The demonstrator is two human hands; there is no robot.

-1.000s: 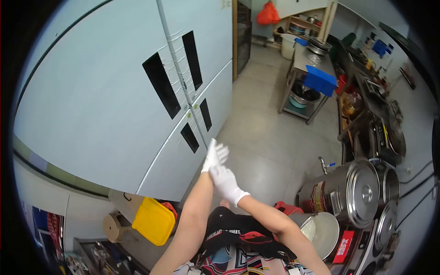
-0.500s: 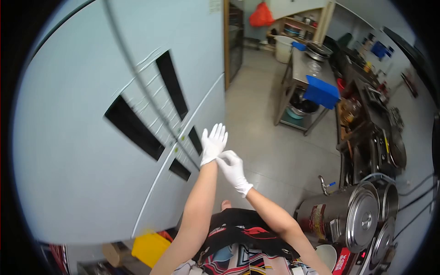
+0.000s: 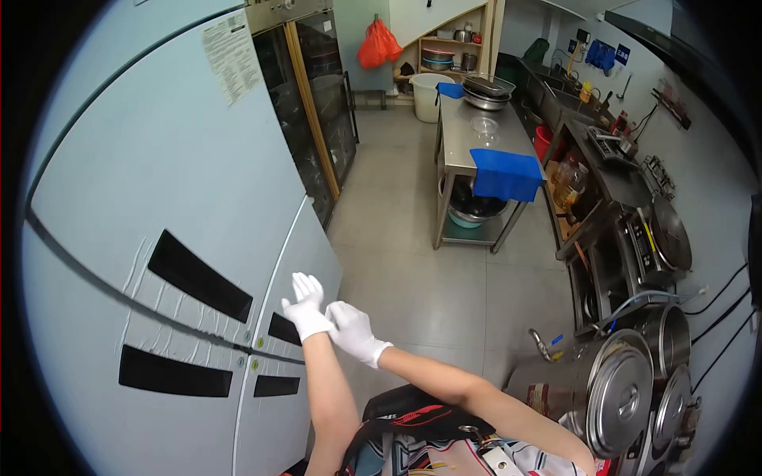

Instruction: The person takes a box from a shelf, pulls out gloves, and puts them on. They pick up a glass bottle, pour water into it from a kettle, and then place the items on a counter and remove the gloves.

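Note:
My left hand (image 3: 306, 308), in a white glove, is held up with its fingers stretched out and nothing in it. My right hand (image 3: 355, 333), also gloved in white, is closed at the left wrist, where its fingertips pinch the cuff of the left glove. Both hands are in front of the pale blue refrigerator (image 3: 198, 182), near its dark lower handle recesses. A black apron (image 3: 421, 412) with red marks covers my front below the arms.
A steel table (image 3: 456, 143) with a blue cloth (image 3: 506, 174) stands ahead. Large steel pots (image 3: 623, 401) are at the lower right. Counters with a stove (image 3: 651, 246) line the right wall. A glass-door cabinet (image 3: 321, 103) stands beyond the refrigerator.
The view has turned, showing more of the cabinet and steel table. Both hands have shifted left and lower in view, with the right still at the left wrist.

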